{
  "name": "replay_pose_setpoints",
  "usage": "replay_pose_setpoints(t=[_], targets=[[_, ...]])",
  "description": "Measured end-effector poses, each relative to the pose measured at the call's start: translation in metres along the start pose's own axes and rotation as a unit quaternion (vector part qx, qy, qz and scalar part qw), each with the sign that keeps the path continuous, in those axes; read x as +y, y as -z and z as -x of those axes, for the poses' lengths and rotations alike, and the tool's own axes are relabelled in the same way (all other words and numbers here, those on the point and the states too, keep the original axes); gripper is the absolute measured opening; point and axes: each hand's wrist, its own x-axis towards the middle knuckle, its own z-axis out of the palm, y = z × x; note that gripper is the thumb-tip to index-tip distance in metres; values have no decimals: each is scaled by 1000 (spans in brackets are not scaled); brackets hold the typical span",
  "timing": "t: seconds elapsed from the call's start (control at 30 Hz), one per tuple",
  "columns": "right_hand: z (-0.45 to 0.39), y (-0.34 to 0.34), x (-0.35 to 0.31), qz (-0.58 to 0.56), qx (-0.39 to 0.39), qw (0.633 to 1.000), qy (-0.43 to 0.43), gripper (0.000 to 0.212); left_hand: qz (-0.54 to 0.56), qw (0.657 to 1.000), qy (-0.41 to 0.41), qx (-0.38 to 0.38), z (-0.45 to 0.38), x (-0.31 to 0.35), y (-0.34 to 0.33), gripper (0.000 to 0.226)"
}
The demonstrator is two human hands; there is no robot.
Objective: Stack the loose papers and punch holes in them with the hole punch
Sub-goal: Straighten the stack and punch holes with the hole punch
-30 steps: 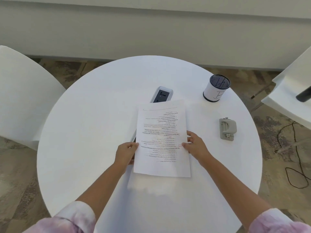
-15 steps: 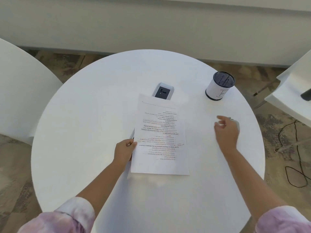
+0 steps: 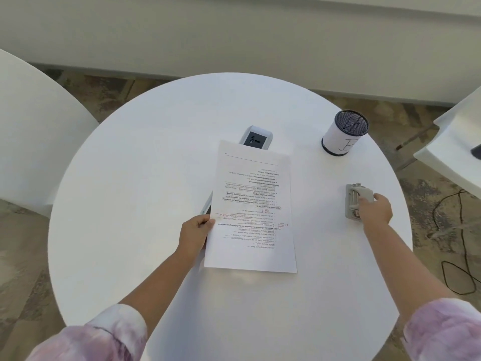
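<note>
A stack of printed papers with red pen marks lies in the middle of the round white table. My left hand pinches the stack's left edge, thumb on top. The grey hole punch sits on the table to the right of the papers. My right hand rests over its near right end, fingers curled onto it. The punch still stands on the table.
A white cup with a dark mesh rim stands at the back right. A grey socket box lies just beyond the papers. White chairs flank the table. Black cables trail on the floor at right.
My right hand left the papers' right edge, swung right and came down on the hole punch. My left hand kept its hold on the stack, which shifted slightly.
</note>
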Motion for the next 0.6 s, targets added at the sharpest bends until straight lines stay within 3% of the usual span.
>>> replay_pose_setpoints(t=[0.17, 0.6], targets=[[12, -3, 1, -10, 3, 999, 34, 33, 36, 999, 4, -7, 2, 1, 0, 18], [78, -36, 16, -87, -143, 981, 96, 29, 37, 999, 9, -15, 1, 1, -2, 14]])
